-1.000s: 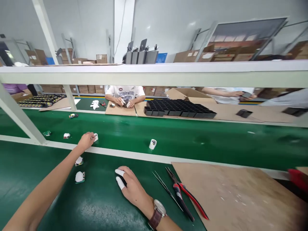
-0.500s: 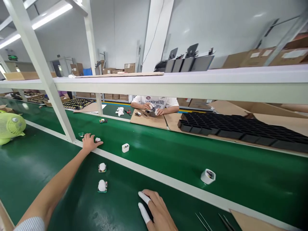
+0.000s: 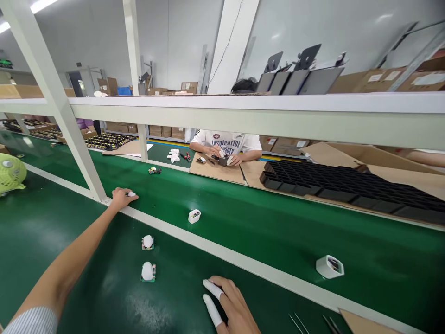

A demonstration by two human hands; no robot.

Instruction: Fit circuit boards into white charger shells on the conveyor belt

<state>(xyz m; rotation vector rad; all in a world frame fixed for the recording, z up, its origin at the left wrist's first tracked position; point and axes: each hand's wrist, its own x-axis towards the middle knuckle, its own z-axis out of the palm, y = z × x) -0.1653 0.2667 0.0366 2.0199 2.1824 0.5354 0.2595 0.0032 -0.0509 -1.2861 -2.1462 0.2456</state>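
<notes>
My left hand [image 3: 122,198] reaches out to the green conveyor belt [image 3: 243,222] by the white post, its fingers closed on a small white part [image 3: 131,194]. My right hand [image 3: 232,308] rests palm down on the green bench, white finger cots on two fingers, fingers curled over something dark I cannot make out. Two small circuit boards with white domes [image 3: 148,242] [image 3: 148,272] lie on the bench between my hands. Two white plastic housings [image 3: 194,216] [image 3: 329,266] sit on the belt.
A white frame post [image 3: 55,102] and a shelf beam [image 3: 257,118] cross the view. Across the belt a person [image 3: 225,146] handles parts on cardboard beside a black tray [image 3: 347,185]. Tweezers [image 3: 297,322] lie at the bottom right, a green fan [image 3: 10,171] at left.
My left hand has closed over the small white part on the belt. The white housings have drifted right along the belt. The view shifted slightly; my right hand has stayed put.
</notes>
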